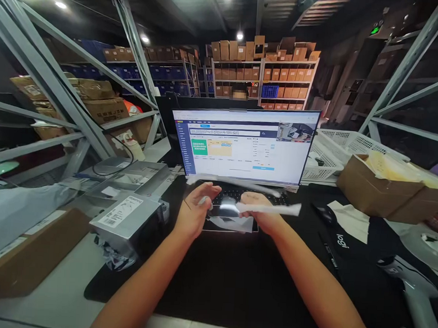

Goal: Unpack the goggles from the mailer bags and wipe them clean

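Observation:
In the head view my right hand (258, 209) is closed around a strip of clear plastic film (288, 209) that sticks out to the right. My left hand (197, 208) is half curled, its fingers and thumb apart, with a small whitish spot by the thumb that I cannot make out. Both hands are over a black keyboard (232, 193) in front of a lit monitor (242, 150). Between and below them lies a dark flat thing with a pale edge and a shiny clear piece (233, 224) on it; its kind is unclear.
At left stand a grey labelled box (127, 215) and a brown carton (35, 256). A barcode scanner (411, 289), a pen (330, 255) and a mouse (325, 214) lie at right. Behind them are an open cardboard box (380, 191) and white baskets (364, 145).

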Demonstrator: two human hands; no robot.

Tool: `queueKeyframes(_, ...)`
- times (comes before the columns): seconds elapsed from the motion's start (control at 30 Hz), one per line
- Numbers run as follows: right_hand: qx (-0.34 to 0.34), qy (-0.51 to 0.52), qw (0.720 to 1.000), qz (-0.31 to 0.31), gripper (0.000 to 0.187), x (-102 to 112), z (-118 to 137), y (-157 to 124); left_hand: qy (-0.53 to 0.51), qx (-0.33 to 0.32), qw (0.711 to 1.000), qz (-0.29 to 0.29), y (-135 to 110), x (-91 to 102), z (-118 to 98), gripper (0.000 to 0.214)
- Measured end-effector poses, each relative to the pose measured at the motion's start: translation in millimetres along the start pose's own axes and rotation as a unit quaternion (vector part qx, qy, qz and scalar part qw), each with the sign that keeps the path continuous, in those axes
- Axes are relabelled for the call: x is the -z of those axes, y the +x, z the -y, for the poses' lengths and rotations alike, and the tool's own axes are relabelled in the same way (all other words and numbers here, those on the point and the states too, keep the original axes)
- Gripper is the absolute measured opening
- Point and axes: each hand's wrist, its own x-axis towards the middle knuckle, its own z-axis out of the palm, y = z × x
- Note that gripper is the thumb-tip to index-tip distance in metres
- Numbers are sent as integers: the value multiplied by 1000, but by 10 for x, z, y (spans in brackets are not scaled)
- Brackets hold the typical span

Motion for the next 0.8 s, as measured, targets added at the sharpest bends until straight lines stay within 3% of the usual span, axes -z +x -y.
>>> queueKeyframes(0.13,99,12,992,-78,20,122,-37,25,-38,21,997,-62,51,-69,-8,47)
queueKeyframes(0.23,130,-89,985,-78,34,238,74,-75,1,14,996,-91,92,-26,-1,46)
queueKeyframes(0.33,118,-298,945,-65,27,151,203,-222,100,19,993,-62,87,11,15,47)
queueKeyframes(0.43,80,-419,904,0,28,10,280,-298,189,43,981,23,53,18,8,44)
queueKeyframes(0.5,54,-385,921,41,24,35,297,-283,211,42,975,55,41,29,-2,41)
queueKeyframes(0.53,54,-343,937,30,24,97,300,-264,212,39,975,53,43,40,-5,41)
queueKeyframes(0.6,101,-233,964,-82,28,283,304,-228,210,29,977,24,61,72,-7,45)
queueKeyframes(0.67,177,-115,956,-203,33,463,314,-216,229,16,973,-2,93,108,-3,46)
queueKeyframes(0.7,207,-72,949,-225,36,518,320,-224,248,5,969,-9,109,124,1,46)
queueKeyframes(0.8,226,-81,953,-183,43,465,333,-287,306,-26,951,-21,130,141,27,42)
